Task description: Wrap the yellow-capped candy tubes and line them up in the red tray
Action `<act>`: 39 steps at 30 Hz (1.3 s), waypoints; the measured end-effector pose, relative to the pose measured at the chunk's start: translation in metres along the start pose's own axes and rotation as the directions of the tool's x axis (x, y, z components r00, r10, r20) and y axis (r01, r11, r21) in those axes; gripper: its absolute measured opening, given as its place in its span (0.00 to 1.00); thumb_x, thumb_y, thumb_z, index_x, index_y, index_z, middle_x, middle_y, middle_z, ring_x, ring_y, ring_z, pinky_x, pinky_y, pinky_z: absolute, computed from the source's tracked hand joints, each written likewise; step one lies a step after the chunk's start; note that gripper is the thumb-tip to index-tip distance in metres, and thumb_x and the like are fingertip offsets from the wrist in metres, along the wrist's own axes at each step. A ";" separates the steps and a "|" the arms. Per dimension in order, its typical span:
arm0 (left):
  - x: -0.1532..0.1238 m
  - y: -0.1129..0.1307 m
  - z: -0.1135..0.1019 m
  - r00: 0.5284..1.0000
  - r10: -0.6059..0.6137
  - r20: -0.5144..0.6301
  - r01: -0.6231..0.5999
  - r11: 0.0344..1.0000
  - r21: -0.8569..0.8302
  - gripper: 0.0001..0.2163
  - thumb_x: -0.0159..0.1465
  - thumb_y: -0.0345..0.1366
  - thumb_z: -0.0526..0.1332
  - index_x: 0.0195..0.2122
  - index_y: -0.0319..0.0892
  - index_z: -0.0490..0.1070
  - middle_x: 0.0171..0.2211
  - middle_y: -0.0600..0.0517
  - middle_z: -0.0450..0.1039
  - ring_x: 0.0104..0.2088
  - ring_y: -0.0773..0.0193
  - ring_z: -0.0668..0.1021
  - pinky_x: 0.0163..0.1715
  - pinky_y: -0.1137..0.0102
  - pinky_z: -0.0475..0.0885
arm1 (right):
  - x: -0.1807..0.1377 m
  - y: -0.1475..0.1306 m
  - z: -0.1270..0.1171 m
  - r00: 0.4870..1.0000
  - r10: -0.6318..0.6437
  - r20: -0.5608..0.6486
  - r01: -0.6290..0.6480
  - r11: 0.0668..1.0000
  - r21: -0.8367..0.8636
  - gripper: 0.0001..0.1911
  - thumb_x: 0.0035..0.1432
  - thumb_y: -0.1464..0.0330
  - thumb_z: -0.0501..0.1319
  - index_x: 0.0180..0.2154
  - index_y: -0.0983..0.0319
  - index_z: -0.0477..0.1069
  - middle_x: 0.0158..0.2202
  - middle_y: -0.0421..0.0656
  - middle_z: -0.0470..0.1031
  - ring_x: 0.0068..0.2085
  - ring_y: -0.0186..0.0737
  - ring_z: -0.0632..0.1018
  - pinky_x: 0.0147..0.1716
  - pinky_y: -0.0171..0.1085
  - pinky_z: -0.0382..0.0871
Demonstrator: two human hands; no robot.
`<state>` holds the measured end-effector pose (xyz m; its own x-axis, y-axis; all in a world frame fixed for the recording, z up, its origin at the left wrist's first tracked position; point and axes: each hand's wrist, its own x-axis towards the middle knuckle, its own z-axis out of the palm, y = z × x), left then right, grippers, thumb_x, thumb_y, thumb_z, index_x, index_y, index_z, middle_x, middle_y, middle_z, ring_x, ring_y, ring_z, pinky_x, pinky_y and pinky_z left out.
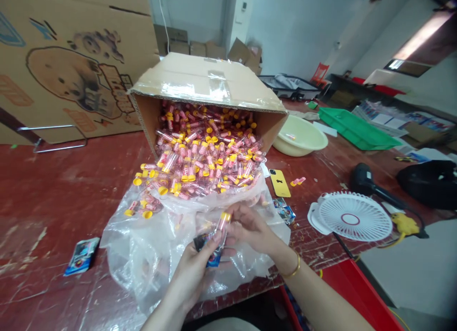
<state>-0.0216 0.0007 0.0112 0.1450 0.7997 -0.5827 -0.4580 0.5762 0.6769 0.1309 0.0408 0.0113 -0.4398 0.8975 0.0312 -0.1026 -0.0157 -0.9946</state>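
Observation:
My left hand [202, 257] is closed on a dark blue foil packet [214, 260], its thumb lying across the front. A clear tube with a yellow cap [225, 217] stands upright against the packet, and my right hand [250, 228] has its fingers closed around the capped end. Beyond my hands, a cardboard box [210, 83] lies on its side, spilling many capped tubes [210, 155] with pink labels onto a clear plastic bag [143, 255]. Another blue packet [82, 256] lies to the left, and more small packets [284, 211] lie right of the bag.
Right of the box are a pale bowl [302, 136], a yellow phone [280, 183], two loose tubes [298, 181] and a white fan [352, 216]. Farther right sit a black handheld scanner [367, 181] and a green tray [357, 128]. A big printed carton [71, 69] stands at the left.

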 end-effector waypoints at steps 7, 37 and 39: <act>0.004 -0.002 0.010 0.993 -0.029 0.112 0.035 0.998 -0.045 0.16 0.51 0.44 0.68 0.35 0.36 0.78 0.27 0.46 0.80 0.27 0.60 0.80 0.24 0.73 0.74 | -0.030 0.018 0.035 0.988 0.053 -0.146 -0.055 0.998 -0.007 0.38 0.36 0.79 0.68 0.47 0.54 0.53 0.47 0.43 0.61 0.42 0.38 0.74 0.36 0.36 0.73; -0.002 -0.011 0.009 0.998 0.005 0.068 -0.012 0.995 0.099 0.13 0.48 0.41 0.71 0.32 0.39 0.77 0.30 0.45 0.81 0.33 0.53 0.81 0.26 0.68 0.76 | -0.037 0.015 0.009 0.948 -0.103 -0.302 0.081 0.993 -0.085 0.14 0.48 0.66 0.67 0.36 0.59 0.64 0.35 0.40 0.67 0.35 0.35 0.71 0.37 0.37 0.68; -0.004 -0.014 0.011 0.991 -0.076 0.114 0.059 0.988 0.146 0.16 0.52 0.44 0.67 0.37 0.39 0.77 0.38 0.42 0.80 0.40 0.49 0.80 0.27 0.66 0.77 | -0.060 0.020 -0.014 0.869 -0.076 -0.489 0.069 0.997 -0.032 0.09 0.52 0.65 0.64 0.32 0.59 0.65 0.32 0.39 0.70 0.33 0.34 0.72 0.36 0.36 0.68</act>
<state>-0.0061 -0.0083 0.0094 0.2782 0.7676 -0.5775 -0.3156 0.6409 0.6998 0.1681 -0.0072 -0.0116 0.0620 0.9966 0.0542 -0.1036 0.0605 -0.9928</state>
